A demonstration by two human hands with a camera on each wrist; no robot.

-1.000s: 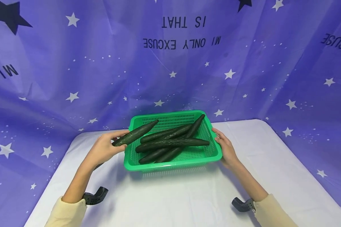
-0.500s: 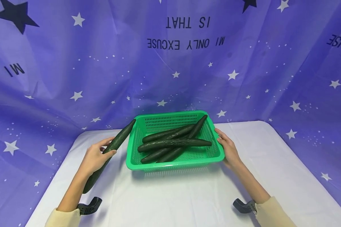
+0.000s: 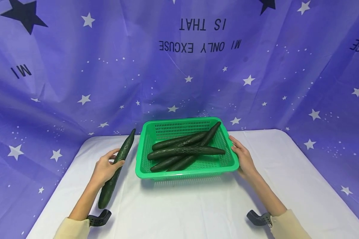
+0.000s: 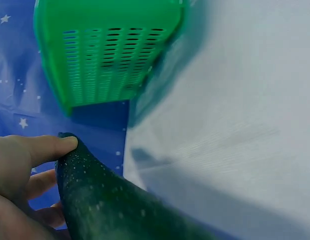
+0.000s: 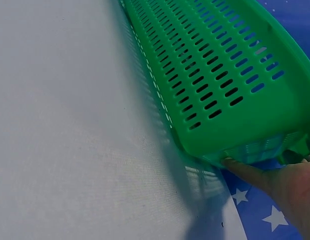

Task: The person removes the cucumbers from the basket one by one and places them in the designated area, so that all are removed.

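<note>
My left hand [image 3: 104, 170] grips a long dark green cucumber [image 3: 117, 173] between thumb and fingers, left of the basket and apart from it. The cucumber slants, its narrow tip pointing to the back; in the left wrist view its near part [image 4: 119, 205] fills the bottom. A green perforated plastic basket [image 3: 139, 159] contains several more cucumbers [image 3: 185, 151], lying crossed over one another. At the basket's right end my right hand [image 3: 243, 159] holds its side; in the right wrist view a digit presses low on the basket's end wall [image 5: 245, 145], while the other fingers are partly hidden.
A white cloth covers the table [image 3: 185, 209], its rounded back corners meeting a purple star-patterned curtain [image 3: 179, 83]. The curtain rises close behind the basket and along both sides. A black wrist mount [image 3: 100, 219] sits on the left forearm, another [image 3: 258, 218] on the right.
The left hand has carried its cucumber out over the basket's left rim and turned it steeper, beside the basket. The right hand keeps its place at the basket's end. The view has shifted slightly.
</note>
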